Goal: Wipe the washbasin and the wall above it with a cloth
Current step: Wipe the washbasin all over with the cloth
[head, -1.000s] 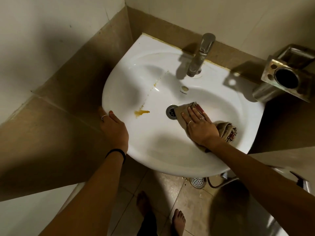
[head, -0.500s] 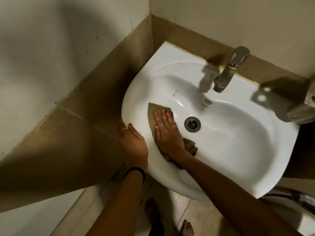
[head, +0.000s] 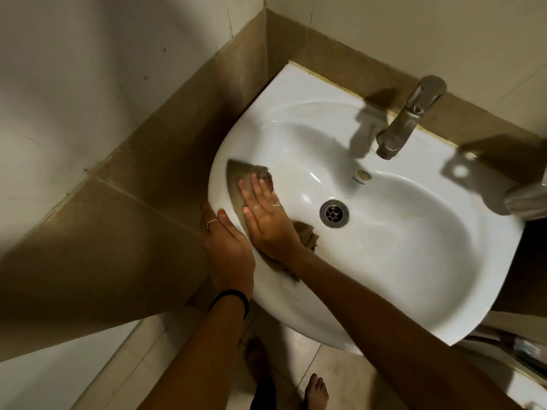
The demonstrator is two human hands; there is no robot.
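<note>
Head view: I see my right hand [head: 268,220] laid flat, fingers extended and together, palm pressing the brown cloth [head: 236,179] against the inner left slope of the white washbasin [head: 414,261], left of the drain [head: 334,213]. My left hand [head: 228,247] is curled over the basin's left rim, thumb on top. The tap [head: 408,119] stands at the rear, below the wall [head: 414,31].
</note>
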